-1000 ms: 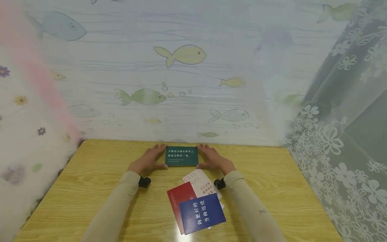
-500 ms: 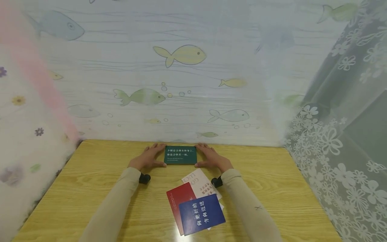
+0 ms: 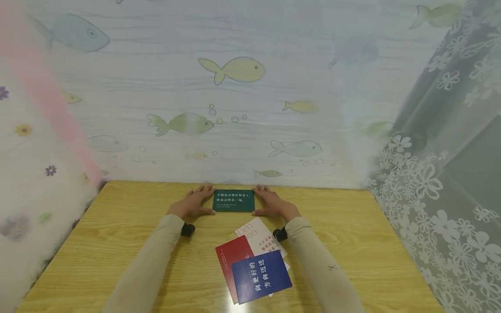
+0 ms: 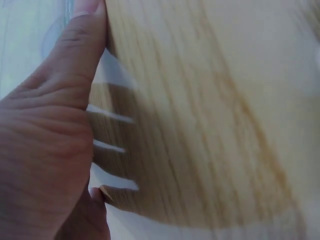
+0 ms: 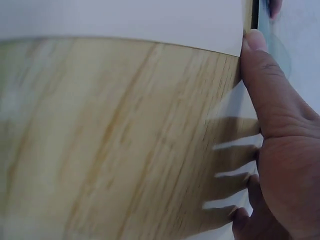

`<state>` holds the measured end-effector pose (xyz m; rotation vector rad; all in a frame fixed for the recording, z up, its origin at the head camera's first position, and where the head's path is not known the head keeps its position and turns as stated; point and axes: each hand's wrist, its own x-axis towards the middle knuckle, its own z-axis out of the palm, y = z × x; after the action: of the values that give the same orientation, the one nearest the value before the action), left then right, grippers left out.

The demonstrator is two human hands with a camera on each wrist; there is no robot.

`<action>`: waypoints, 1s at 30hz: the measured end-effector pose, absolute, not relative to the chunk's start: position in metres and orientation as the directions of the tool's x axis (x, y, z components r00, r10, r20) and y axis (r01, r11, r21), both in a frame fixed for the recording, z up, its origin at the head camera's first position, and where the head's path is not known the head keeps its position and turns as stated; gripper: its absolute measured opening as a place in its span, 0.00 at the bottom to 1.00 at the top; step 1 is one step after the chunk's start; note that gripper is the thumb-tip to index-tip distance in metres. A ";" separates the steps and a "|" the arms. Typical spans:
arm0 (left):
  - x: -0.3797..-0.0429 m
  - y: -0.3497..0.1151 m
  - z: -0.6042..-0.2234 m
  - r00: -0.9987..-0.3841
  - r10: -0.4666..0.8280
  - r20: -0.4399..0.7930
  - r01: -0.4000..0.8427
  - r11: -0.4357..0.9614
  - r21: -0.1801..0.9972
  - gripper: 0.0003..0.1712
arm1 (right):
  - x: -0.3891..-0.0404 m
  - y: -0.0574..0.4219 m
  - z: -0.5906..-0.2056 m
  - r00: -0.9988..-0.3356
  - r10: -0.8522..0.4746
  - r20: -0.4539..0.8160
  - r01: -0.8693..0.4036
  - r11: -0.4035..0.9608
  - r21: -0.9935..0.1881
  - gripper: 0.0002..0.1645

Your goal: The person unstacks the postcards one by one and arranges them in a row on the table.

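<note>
A dark green card [image 3: 233,201] with white lettering lies flat near the table's far edge in the head view. My left hand [image 3: 192,204] is at its left side, fingers by the far corner and thumb by the near one. On the other side my right hand [image 3: 275,205] mirrors this, its fingers and thumb by the right corners. Neither hand curls round the card. The left wrist view shows the left thumb [image 4: 75,55] extended, with the other fingers mostly hidden behind the palm. An extended right thumb [image 5: 265,75] appears in the right wrist view.
Nearer on the wooden table [image 3: 117,243] lie overlapping cards: a blue one [image 3: 262,277] on top, a red one [image 3: 231,261] and a pale one [image 3: 254,232] beneath. A fish-patterned wall covering [image 3: 235,143] rises behind; a lace curtain [image 3: 430,226] hangs at the right.
The green card's near edge has drawn slightly farther from me, and both hands have shifted a little with it. The overlapping cards stay in place.
</note>
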<state>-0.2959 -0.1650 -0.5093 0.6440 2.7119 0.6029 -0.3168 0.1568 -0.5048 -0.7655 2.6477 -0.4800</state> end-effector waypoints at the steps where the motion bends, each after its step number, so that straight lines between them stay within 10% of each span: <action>1: -0.297 -0.165 -0.509 -0.857 0.483 -0.181 0.363 0.814 0.453 0.51 | -0.317 0.156 -0.504 -0.796 -0.560 -0.229 -0.444 0.799 -0.407 0.55; 16: -0.294 -0.169 -0.519 -0.861 0.492 -0.130 0.391 0.803 0.450 0.48 | -0.314 0.153 -0.507 -0.820 -0.528 -0.221 -0.421 0.818 -0.391 0.56; 30: -0.274 -0.155 -0.513 -0.880 0.472 0.054 0.460 0.818 0.346 0.36 | -0.284 0.153 -0.489 -0.759 -0.646 0.077 -0.605 0.656 -0.451 0.44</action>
<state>-0.2745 -0.1554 -0.5134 0.7591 2.9625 0.5503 -0.2842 0.1533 -0.4885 -1.0509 2.7762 -0.7060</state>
